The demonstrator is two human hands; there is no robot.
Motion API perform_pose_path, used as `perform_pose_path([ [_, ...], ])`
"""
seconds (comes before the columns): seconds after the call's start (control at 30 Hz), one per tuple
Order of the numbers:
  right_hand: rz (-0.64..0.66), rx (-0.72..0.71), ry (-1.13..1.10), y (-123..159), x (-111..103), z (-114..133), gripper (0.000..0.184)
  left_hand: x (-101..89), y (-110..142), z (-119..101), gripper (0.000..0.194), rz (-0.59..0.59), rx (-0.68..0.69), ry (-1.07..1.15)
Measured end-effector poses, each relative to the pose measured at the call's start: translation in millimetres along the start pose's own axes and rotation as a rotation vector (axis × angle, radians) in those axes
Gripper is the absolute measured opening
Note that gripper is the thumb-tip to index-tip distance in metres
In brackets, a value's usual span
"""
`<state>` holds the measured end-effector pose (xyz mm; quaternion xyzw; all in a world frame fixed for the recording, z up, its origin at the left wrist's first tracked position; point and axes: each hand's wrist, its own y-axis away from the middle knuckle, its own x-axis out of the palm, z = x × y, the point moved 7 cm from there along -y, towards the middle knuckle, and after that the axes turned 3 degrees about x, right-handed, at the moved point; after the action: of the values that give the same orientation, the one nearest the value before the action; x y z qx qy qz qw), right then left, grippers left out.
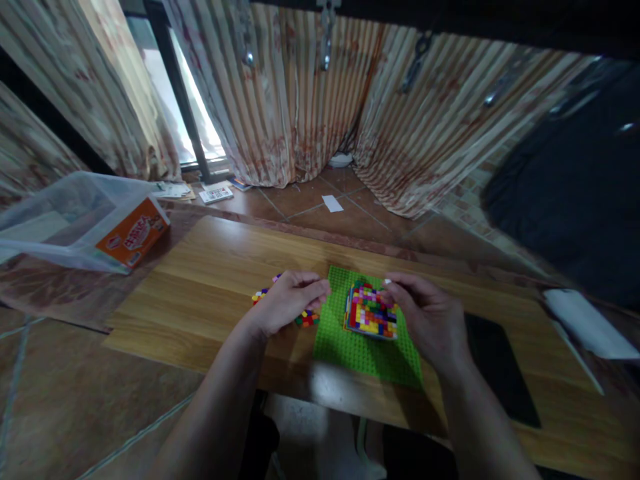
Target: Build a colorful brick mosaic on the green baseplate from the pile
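Observation:
A green studded baseplate (pixel 367 363) lies on the wooden table, and a low block of many-coloured building bricks (pixel 370 317) stands on it. At the far right corner of this block, my right hand (pixel 433 317) pinches a small white toy brick (pixel 387 283) between thumb and fingertips. My left hand (pixel 293 300) is over the baseplate's left edge, fingers and thumb pressed together; whatever may be between them is too small to make out. Loose coloured bricks (pixel 307 319) lie beneath and around that hand, which partly hides them.
To the right of the baseplate lies a flat black object (pixel 503 370) on the wooden table (pixel 175 300). A clear plastic bin (pixel 75 250) with an orange label stands on the left. Striped curtains (pixel 280 100) hang behind, and a dark bulky shape (pixel 570 187) fills the right side.

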<state>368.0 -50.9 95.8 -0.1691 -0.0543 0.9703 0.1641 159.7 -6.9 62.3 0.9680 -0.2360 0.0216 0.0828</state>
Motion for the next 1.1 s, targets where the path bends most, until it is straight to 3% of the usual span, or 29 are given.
perform_pose_path([
  [0.13, 0.066, 0.031, 0.068, -3.4, -23.2, -14.4, 0.022, 0.8, -1.4, -0.3, 0.034, -0.011, -0.009, -0.042],
  [0.27, 0.111, 0.005, 0.131, 0.8, -32.1, -23.3, 0.019, 1.5, -3.2, 1.3, 0.034, -0.012, -0.008, -0.104],
  [0.4, 0.104, -0.011, 0.064, 1.6, -29.4, -34.6, 0.015, 3.3, -4.5, 1.2, 0.035, -0.023, -0.016, -0.145],
  [0.7, 0.098, 0.183, -0.208, 7.0, -16.8, -72.2, 0.014, 2.1, -9.1, -0.2, 0.033, -0.057, -0.018, -0.227],
  [1.1, 0.004, 0.26, -0.357, 13.0, -7.7, -80.4, 0.019, 2.9, -4.4, -2.2, 0.032, -0.086, -0.065, -0.241],
])
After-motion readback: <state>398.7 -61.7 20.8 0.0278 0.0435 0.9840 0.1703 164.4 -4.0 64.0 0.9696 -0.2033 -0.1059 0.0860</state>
